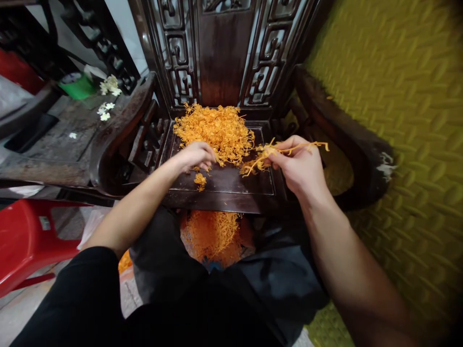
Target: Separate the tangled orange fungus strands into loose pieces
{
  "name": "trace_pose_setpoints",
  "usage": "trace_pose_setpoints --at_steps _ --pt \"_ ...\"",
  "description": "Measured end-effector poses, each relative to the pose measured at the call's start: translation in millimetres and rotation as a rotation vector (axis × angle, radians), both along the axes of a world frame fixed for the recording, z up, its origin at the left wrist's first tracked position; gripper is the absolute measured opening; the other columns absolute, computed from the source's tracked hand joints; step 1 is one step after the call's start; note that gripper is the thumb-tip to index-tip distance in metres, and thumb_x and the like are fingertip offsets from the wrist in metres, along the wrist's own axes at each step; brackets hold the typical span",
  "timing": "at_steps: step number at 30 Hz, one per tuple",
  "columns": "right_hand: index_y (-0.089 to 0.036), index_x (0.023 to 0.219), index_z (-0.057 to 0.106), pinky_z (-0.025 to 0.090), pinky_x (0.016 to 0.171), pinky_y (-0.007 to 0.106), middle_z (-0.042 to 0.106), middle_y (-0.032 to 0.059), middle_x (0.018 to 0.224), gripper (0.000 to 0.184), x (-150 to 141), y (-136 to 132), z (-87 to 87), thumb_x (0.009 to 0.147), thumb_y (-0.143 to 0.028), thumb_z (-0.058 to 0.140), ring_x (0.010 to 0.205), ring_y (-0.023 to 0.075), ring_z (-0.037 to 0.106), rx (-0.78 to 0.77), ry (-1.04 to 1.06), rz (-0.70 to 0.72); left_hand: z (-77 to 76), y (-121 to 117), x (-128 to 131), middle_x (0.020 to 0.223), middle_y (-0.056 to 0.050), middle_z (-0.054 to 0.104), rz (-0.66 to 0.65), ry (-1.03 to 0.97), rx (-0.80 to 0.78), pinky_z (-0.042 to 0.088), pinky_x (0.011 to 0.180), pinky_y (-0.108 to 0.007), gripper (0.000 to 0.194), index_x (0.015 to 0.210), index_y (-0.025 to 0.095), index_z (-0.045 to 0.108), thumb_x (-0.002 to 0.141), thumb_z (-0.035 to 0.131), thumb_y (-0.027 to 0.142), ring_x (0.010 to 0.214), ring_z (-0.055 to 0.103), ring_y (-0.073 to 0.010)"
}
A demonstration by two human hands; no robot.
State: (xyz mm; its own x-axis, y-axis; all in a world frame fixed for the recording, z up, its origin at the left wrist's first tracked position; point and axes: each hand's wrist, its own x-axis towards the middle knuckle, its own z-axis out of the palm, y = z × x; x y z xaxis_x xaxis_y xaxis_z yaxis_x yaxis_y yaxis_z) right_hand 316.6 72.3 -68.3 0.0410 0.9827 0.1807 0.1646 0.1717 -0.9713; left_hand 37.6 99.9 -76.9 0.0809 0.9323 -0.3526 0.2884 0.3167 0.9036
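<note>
A heap of thin orange strands [215, 127] lies on the dark seat [231, 180] of a carved wooden armchair. My left hand [195, 155] rests knuckles-up at the heap's near edge, its fingers curled into the strands. A small orange clump [199, 180] lies on the seat just below it. My right hand [298, 161] is closed in a pinch on a bundle of long orange strands [265, 154], which sticks out on both sides of the fingers. More orange strands [213, 236] fill a bag under the seat's front edge, between my knees.
The chair's curved armrests [115, 132] flank the seat, with the carved back [220, 48] behind. A yellow patterned mat [408, 120] covers the right. To the left stand a dark side table [61, 135] with white flowers [108, 86] and a green tub [75, 84], and a red plastic stool [29, 236].
</note>
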Motion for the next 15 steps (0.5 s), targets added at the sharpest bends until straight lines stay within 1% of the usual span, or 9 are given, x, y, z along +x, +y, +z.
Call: trace_pose_setpoints --at_steps 2,3,5,7,8,10,12,13,15 --pt "-0.023 0.076 0.062 0.050 0.053 0.034 0.070 0.0021 0.067 0.034 2.0 4.5 -8.2 0.067 -0.041 0.091 0.058 0.0200 0.064 -0.008 -0.023 -0.008 -16.7 -12.9 7.1 0.062 -0.002 0.065 -0.368 0.340 -0.054 0.049 0.059 -0.027 0.016 0.069 0.018 0.065 0.063 0.069 0.004 0.057 0.061 -0.0154" --pt "-0.023 0.077 0.063 0.050 0.054 0.034 0.070 0.0024 0.068 0.035 2.1 5.9 -11.6 0.067 -0.042 0.091 0.059 0.0206 0.065 -0.009 -0.047 -0.012 -21.7 -19.0 11.8 0.064 -0.002 0.066 -0.482 0.475 -0.040 0.050 0.064 -0.028 0.021 0.069 0.019 0.066 0.058 0.072 0.002 0.062 0.064 -0.0171" --pt "-0.023 0.076 0.063 0.050 0.053 0.034 0.070 0.0025 0.068 0.037 0.8 7.0 -16.2 0.066 -0.045 0.091 0.060 0.0213 0.066 -0.004 -0.094 -0.018 -23.2 -27.4 18.6 0.071 -0.003 0.070 -0.584 0.649 0.000 0.052 0.076 -0.032 0.035 0.073 0.019 0.070 0.046 0.078 -0.002 0.078 0.068 -0.0224" --pt "-0.024 0.076 0.063 0.050 0.051 0.034 0.070 0.0027 0.068 0.037 -2.1 6.3 -17.6 0.066 -0.045 0.092 0.060 0.0216 0.067 -0.007 -0.117 -0.019 -15.2 -30.7 20.9 0.088 -0.008 0.075 -0.583 0.680 0.049 0.053 0.087 -0.037 0.057 0.090 0.018 0.075 0.037 0.087 0.000 0.097 0.069 -0.0299" --pt "-0.024 0.076 0.063 0.050 0.051 0.034 0.071 0.0026 0.067 0.038 -4.4 5.6 -17.2 0.065 -0.045 0.092 0.059 0.0218 0.067 -0.015 -0.104 -0.014 -9.1 -31.1 21.7 0.100 -0.012 0.075 -0.567 0.643 0.098 0.053 0.091 -0.038 0.071 0.105 0.017 0.074 0.038 0.092 0.007 0.105 0.068 -0.0323" --pt "-0.024 0.076 0.061 0.050 0.050 0.033 0.071 0.0022 0.066 0.040 -11.1 3.8 -15.0 0.063 -0.044 0.093 0.058 0.0218 0.067 -0.060 -0.011 0.006 3.3 -31.9 26.3 0.123 -0.018 0.070 -0.486 0.408 0.212 0.054 0.092 -0.038 0.092 0.135 0.017 0.061 0.050 0.096 0.023 0.114 0.067 -0.0316" --pt "-0.024 0.076 0.059 0.047 0.047 0.032 0.070 0.0017 0.064 0.043 -20.3 1.6 -12.1 0.059 -0.042 0.095 0.056 0.0211 0.066 -0.128 0.137 0.011 12.7 -34.4 37.8 0.133 -0.019 0.065 -0.365 0.068 0.277 0.056 0.090 -0.034 0.093 0.147 0.019 0.047 0.065 0.091 0.031 0.110 0.069 -0.0255" --pt "-0.024 0.075 0.058 0.044 0.045 0.030 0.069 0.0015 0.063 0.045 -25.3 0.5 -10.9 0.057 -0.041 0.096 0.055 0.0207 0.066 -0.163 0.204 0.005 15.8 -36.3 45.7 0.130 -0.018 0.066 -0.302 -0.063 0.286 0.057 0.086 -0.033 0.088 0.146 0.020 0.045 0.070 0.088 0.030 0.104 0.071 -0.0223" --pt "-0.024 0.076 0.058 0.038 0.041 0.027 0.068 0.0017 0.062 0.045 -34.2 -1.0 -9.5 0.056 -0.038 0.095 0.055 0.0197 0.064 -0.214 0.301 -0.011 19.8 -40.6 62.5 0.110 -0.012 0.071 -0.196 -0.183 0.262 0.058 0.077 -0.031 0.073 0.138 0.019 0.048 0.075 0.084 0.024 0.087 0.073 -0.0180"
